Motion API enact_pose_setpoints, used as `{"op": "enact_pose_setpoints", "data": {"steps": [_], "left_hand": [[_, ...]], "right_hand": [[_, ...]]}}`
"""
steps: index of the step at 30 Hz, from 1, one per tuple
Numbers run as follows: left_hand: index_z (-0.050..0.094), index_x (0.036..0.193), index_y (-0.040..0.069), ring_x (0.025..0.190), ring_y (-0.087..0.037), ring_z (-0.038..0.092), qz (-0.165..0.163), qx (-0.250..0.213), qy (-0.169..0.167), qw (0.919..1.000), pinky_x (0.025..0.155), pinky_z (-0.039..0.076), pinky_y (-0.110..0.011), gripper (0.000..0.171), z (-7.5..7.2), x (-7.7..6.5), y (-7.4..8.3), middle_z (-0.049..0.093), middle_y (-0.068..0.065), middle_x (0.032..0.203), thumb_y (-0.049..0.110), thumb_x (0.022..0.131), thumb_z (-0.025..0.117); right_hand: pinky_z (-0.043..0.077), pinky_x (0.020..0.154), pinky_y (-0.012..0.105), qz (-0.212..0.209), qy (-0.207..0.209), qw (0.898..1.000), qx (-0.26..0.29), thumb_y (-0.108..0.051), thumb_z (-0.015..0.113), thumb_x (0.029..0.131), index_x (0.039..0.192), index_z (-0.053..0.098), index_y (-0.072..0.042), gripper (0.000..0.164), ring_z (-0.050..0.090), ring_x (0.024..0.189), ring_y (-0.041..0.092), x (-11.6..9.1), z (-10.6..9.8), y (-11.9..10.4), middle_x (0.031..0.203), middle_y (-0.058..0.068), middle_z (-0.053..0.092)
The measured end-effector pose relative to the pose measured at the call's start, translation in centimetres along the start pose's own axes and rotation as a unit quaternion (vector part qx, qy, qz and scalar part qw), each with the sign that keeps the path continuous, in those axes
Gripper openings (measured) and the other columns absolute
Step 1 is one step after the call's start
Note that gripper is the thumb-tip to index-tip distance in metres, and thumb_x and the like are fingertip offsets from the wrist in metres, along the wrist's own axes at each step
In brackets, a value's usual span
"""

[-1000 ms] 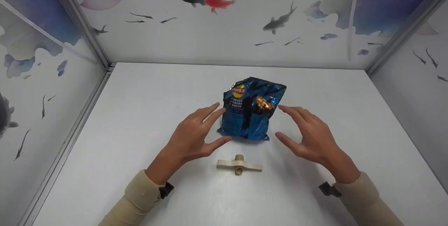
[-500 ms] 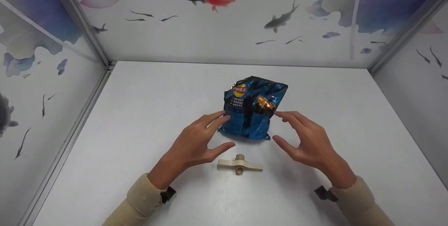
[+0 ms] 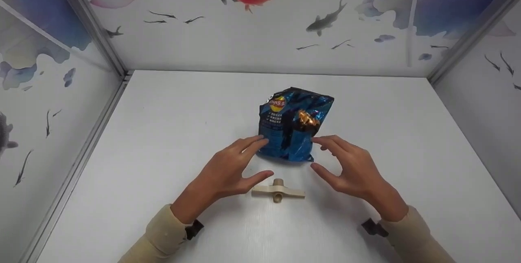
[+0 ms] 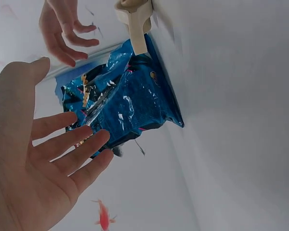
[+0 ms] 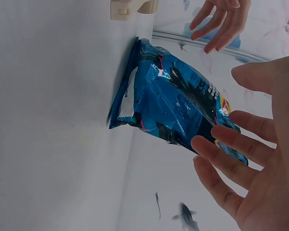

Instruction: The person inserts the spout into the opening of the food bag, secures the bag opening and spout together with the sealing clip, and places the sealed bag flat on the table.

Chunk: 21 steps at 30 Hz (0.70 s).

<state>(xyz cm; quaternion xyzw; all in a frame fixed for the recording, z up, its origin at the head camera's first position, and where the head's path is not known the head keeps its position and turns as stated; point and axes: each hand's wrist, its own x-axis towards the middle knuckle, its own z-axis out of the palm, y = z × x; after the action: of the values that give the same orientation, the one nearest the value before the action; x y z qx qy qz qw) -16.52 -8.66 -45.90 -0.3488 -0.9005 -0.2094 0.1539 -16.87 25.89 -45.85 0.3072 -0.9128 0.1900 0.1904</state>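
Left hand [image 3: 231, 168], right hand [image 3: 353, 168]: blue bag [image 3: 287, 128] between, slightly forward of palms

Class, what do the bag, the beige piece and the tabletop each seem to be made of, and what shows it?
Bag: glossy foil or plastic film, judging by its creases and bright glints.
Beige piece: probably hard plastic, dull, smooth and moulded-looking.
Tabletop: perhaps laminate, white with faint streaks and soft sheen.

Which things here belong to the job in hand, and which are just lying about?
Likely part of the job:
left hand
right hand
blue snack bag, by both hands, unheld
beige cross-shaped piece, perhaps; neither hand holds it

Just there:
white tabletop
fish-printed wall
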Motion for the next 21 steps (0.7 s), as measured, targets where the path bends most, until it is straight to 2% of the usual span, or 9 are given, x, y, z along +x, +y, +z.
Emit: {"op": "enact_pose_setpoints", "data": {"steps": [6,11,15,21], "left_hand": [[0.055,0.157,0.016,0.141,-0.019,0.064,-0.004,-0.015,-0.017,0.9997,0.108,0.06,-0.038,0.075,0.0,-0.3,0.1,0.063,-0.004,0.156,0.062,0.1,0.07],[0.052,0.16,0.017,0.137,-0.02,0.067,-0.017,-0.029,-0.057,0.9978,0.106,0.061,-0.04,0.076,0.1,-0.5,0.3,0.066,-0.005,0.152,0.065,0.102,0.065],[0.049,0.162,0.018,0.134,-0.023,0.069,-0.027,-0.037,-0.083,0.9955,0.106,0.062,-0.043,0.078,0.2,-0.6,0.4,0.067,-0.007,0.151,0.063,0.101,0.068],[0.05,0.16,0.017,0.133,-0.025,0.07,-0.029,-0.046,-0.118,0.9915,0.107,0.061,-0.045,0.075,0.5,-0.7,0.7,0.067,-0.008,0.152,0.062,0.103,0.066]], "right_hand": [[0.065,0.076,0.038,-0.009,-0.017,1.0,0.007,-0.042,0.084,0.092,0.145,0.068,-0.022,0.058,0.075,0.1,0.012,-0.1,0.3,-0.1,0.129,-0.005,0.075],[0.065,0.077,0.039,-0.017,-0.037,0.999,0.011,-0.041,0.084,0.093,0.132,0.075,-0.022,0.044,0.077,0.094,0.013,-0.3,0.8,-0.3,0.118,-0.005,0.081],[0.065,0.075,0.036,-0.021,-0.063,0.998,0.015,-0.042,0.083,0.094,0.122,0.081,-0.022,0.034,0.076,0.089,0.013,-0.3,1.1,-0.5,0.104,-0.005,0.083],[0.064,0.075,0.035,-0.022,-0.089,0.995,0.034,-0.042,0.082,0.095,0.118,0.082,-0.022,0.03,0.076,0.088,0.012,-0.4,1.5,-0.8,0.103,-0.007,0.083]]}}
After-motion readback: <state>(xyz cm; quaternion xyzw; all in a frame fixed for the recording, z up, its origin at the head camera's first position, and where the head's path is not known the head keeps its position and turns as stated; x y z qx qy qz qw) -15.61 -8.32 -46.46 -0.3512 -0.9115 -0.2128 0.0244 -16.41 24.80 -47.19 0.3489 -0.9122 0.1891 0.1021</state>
